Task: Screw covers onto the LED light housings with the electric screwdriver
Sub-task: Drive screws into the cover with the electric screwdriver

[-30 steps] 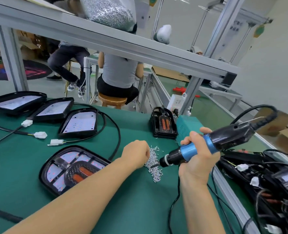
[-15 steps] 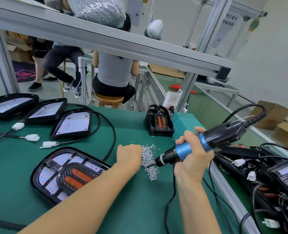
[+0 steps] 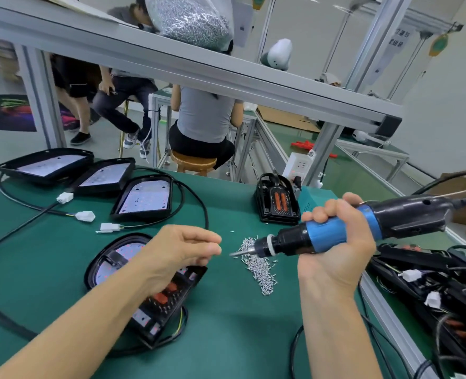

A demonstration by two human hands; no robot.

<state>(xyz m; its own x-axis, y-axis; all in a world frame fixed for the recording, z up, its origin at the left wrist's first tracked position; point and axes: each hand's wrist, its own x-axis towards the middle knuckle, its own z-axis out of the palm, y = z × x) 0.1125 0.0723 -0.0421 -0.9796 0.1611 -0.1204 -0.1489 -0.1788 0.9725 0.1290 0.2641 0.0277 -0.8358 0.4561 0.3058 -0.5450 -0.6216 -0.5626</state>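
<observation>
My right hand (image 3: 335, 258) grips the blue-and-black electric screwdriver (image 3: 289, 242), held level above the green mat with its bit pointing left. My left hand (image 3: 177, 253) hovers just left of the bit's tip, fingers curled and fingertips pinched on a screw that barely shows. A pile of small silver screws (image 3: 259, 272) lies below the bit. An LED light housing (image 3: 111, 263) with its black cover (image 3: 169, 299) lies under my left forearm, partly hidden.
Three open housings (image 3: 144, 198) with cables and white connectors (image 3: 85, 216) line the back left. A black cover stack (image 3: 277, 201) and a teal box (image 3: 314, 198) stand behind the screws. Wired lights (image 3: 431, 291) crowd the right edge. People sit beyond the bench.
My left hand has lifted off the screw pile and drawn back left, level with the bit's tip. The screwdriver has risen slightly. The view has tilted down and nearer.
</observation>
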